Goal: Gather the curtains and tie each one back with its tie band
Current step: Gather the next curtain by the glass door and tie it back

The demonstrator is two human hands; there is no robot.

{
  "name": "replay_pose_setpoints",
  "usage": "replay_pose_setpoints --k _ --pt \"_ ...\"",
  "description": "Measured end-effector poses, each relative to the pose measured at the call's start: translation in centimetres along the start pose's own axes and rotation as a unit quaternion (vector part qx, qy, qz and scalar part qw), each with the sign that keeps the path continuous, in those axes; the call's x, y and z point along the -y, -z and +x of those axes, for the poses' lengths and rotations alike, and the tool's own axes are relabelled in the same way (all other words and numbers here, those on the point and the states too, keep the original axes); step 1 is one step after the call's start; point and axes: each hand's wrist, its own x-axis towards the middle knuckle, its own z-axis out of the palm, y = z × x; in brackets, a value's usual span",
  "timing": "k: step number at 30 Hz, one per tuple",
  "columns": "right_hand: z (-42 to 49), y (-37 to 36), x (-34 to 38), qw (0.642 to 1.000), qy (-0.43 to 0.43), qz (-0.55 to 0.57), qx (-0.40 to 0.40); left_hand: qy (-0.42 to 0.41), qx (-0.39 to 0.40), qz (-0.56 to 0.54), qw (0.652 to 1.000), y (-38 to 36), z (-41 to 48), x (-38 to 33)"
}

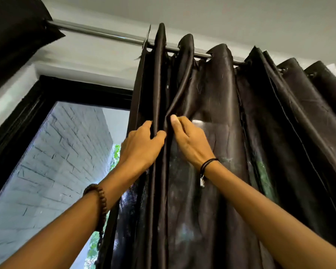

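Landmark: rod [105, 34], chrome, running down to the right across the top.

Curtain [211, 105] hangs below the rod on eyelets, bunched along the rod's right half. Long axis of every pleat runs straight down from the rod. Cloth dark, satiny, slippery-looking, with pale dusty smears. It is thin enough that daylight shows through lower down.

Left hand [142, 144], below the rod at the curtain's free edge: thumb and fingers curled round the outermost pleat, a firm hold.

Right hand [190, 140], just right of the left and at the same drop below the rod: fingers bent against the neighbouring pleat, tips sunk in the crease. I cannot tell whether it pinches or only presses.

The slack to be gathered lies to the right along the rod, so I judge the right hand nearer the next pleat, with the left as anchor.

Second curtain [17, 35] sits bunched at the rod's left end, untouched. Tie band not in view.

Window [66, 152] below the rod's bare stretch, with a black frame and pale brick outside
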Motion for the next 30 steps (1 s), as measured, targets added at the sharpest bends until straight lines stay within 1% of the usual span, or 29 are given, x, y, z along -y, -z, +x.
replay_pose_setpoints --k 1,3,5,6,8,9,11,12,14,16,18,20,23,25,26,27,29,30 --pt "-0.1 0.8 -0.2 0.999 0.008 -0.034 -0.034 -0.004 0.005 0.010 1.000 0.0 -0.1 -0.1" --pt "0.1 2.5 -1.2 0.983 0.017 -0.164 -0.083 -0.007 0.021 0.023 1.000 -0.1 -0.2 -0.2" --pt "0.6 4.4 -2.5 0.945 -0.013 -0.308 -0.106 -0.005 0.027 0.032 0.999 -0.3 -0.4 -0.2" --pt "0.8 5.4 -3.0 0.928 -0.035 -0.352 -0.115 -0.004 0.025 0.038 0.999 -0.4 -0.4 -0.3" --pt "1.2 7.0 -4.0 0.907 -0.086 -0.393 -0.128 -0.003 0.020 0.052 0.998 -0.5 -0.4 -0.3" --pt "1.5 7.8 -4.4 0.901 -0.116 -0.397 -0.129 -0.003 0.018 0.060 0.998 -0.5 -0.3 -0.3" --pt "1.8 8.9 -5.1 0.905 -0.171 -0.371 -0.118 -0.004 0.011 0.077 0.997 -0.6 0.0 -0.3" --pt "2.0 9.3 -5.3 0.915 -0.182 -0.340 -0.115 0.000 0.007 0.087 0.996 -0.7 0.1 -0.2" --pt "2.1 9.5 -5.1 0.941 -0.172 -0.271 -0.110 0.000 -0.007 0.116 0.993 -0.7 0.6 -0.1" --pt "2.2 9.0 -4.5 0.956 -0.149 -0.232 -0.104 -0.015 -0.024 0.141 0.990 -0.8 1.0 0.0" --pt "2.8 8.0 -3.3 0.970 -0.122 -0.188 -0.097 -0.035 -0.038 0.139 0.989 -0.8 1.4 0.1" --pt "3.6 6.6 -1.9 0.984 -0.097 -0.140 -0.060 -0.073 -0.067 0.131 0.986 -1.0 1.9 -0.2" --pt "4.9 4.9 -0.1 0.993 -0.063 -0.093 0.033 -0.139 -0.103 0.151 0.973 -1.4 3.1 -1.6" --pt "5.3 4.4 0.6 0.994 -0.036 -0.066 0.078 -0.136 -0.096 0.167 0.972 -1.7 3.9 -2.8" --pt "5.4 4.4 0.6 0.995 -0.023 -0.055 0.080 -0.125 -0.085 0.174 0.973 -1.8 4.2 -3.4" --pt "5.3 4.5 0.5 0.997 -0.013 -0.049 0.065 -0.115 -0.074 0.186 0.973 -2.1 4.4 -3.9" --pt "5.2 5.1 -0.1 0.998 -0.007 -0.055 -0.006 -0.100 -0.060 0.212 0.970 -2.6 4.6 -4.8" --pt "5.1 5.6 -0.6 0.996 -0.007 -0.085 -0.041 -0.092 -0.050 0.221 0.970 -2.8 4.7 -5.2"
